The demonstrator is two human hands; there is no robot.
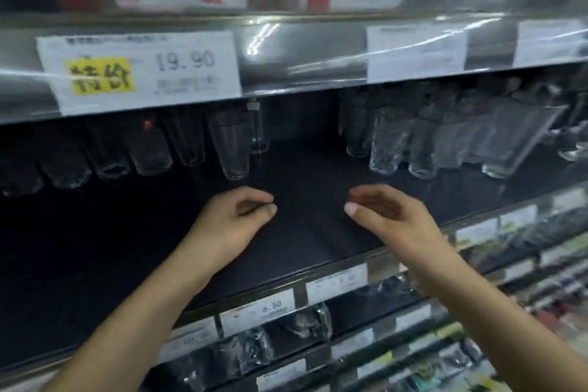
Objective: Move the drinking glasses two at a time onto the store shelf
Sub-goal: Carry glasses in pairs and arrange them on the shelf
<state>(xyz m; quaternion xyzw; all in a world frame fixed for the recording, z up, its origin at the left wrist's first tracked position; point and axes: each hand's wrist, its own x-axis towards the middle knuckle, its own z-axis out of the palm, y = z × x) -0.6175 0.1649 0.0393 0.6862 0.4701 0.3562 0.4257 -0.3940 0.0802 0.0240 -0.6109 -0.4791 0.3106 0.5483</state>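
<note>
1. The left hand (232, 219) hovers over the dark, matte shelf (305, 242). Its grip is narrow, fingers loosely curled toward the thumb, holding nothing.
2. The right hand (391, 216) hovers beside it with a wider grip, fingers relaxed and nearly straight, also empty.
3. Clear, tall drinking glasses (230, 149) stand at the back of the shelf at the hands' 10 o'clock. Rippled glasses (388, 143) cluster at 2 o'clock.
4. A white price label (140, 70) with a yellow patch sits behind glossy plastic at 11 o'clock.
</note>
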